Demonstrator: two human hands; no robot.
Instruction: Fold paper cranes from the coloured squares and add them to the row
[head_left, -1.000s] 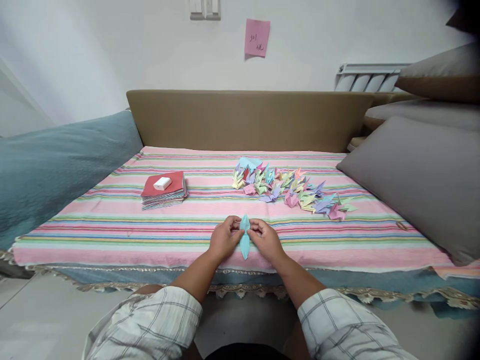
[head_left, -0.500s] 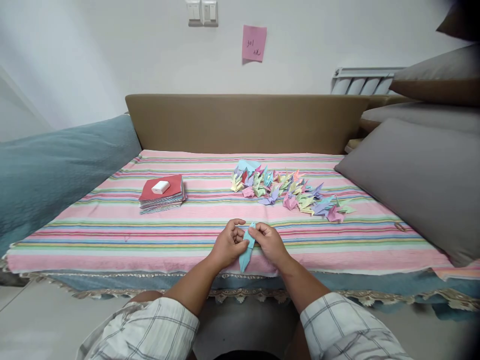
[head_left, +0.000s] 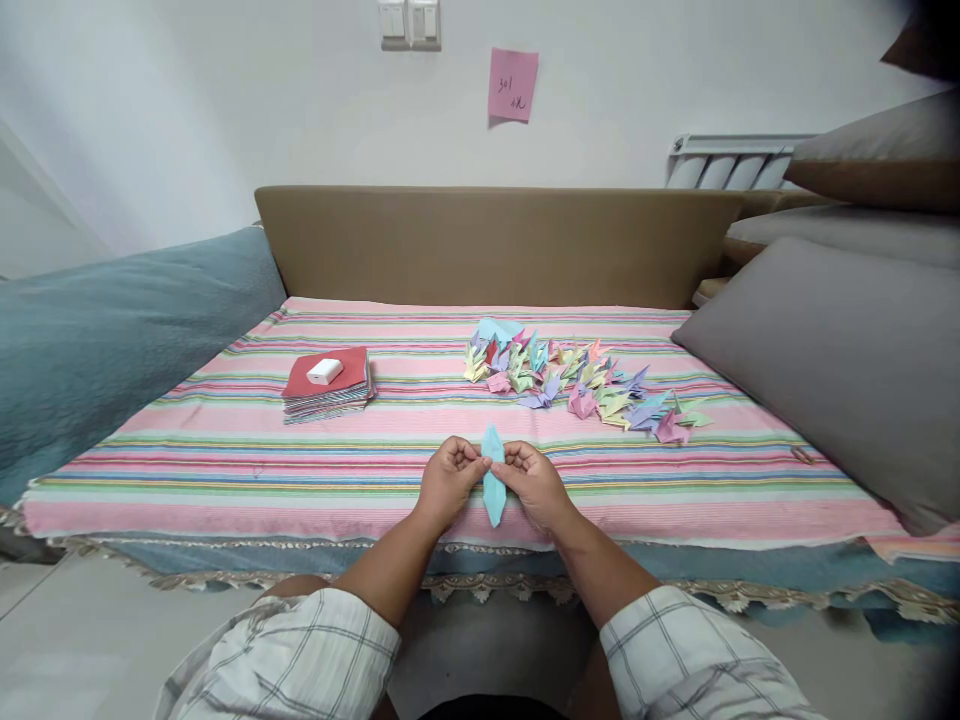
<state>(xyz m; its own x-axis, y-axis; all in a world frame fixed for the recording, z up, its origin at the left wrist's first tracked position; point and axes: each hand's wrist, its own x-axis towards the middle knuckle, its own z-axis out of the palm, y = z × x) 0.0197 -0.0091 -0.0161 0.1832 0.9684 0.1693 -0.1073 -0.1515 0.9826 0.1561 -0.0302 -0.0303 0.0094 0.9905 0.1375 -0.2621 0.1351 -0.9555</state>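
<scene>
A light-blue folded paper [head_left: 493,497], long and pointed at both ends, stands nearly upright between my hands near the front of the seat. My left hand [head_left: 448,482] pinches its left edge at mid-height, thumb on the near face. From the other side, my right hand [head_left: 534,482] grips the right edge the same way, with the two thumbs almost meeting. Fingers behind the paper are partly hidden. Beyond my hands lies a spread of folded paper cranes [head_left: 583,402] in several pastel colours.
A stack of square paper [head_left: 328,408] with a red top sheet sits to the left, a small white box [head_left: 325,372] on it. Striped cloth [head_left: 187,460] covers the seat. A grey cushion [head_left: 832,360] leans at right, a blue armrest [head_left: 142,330] at left.
The blue paper has turned from slanted to nearly upright and rises higher. My left fingers, spread before, have curled in, and both thumbs now meet at its middle.
</scene>
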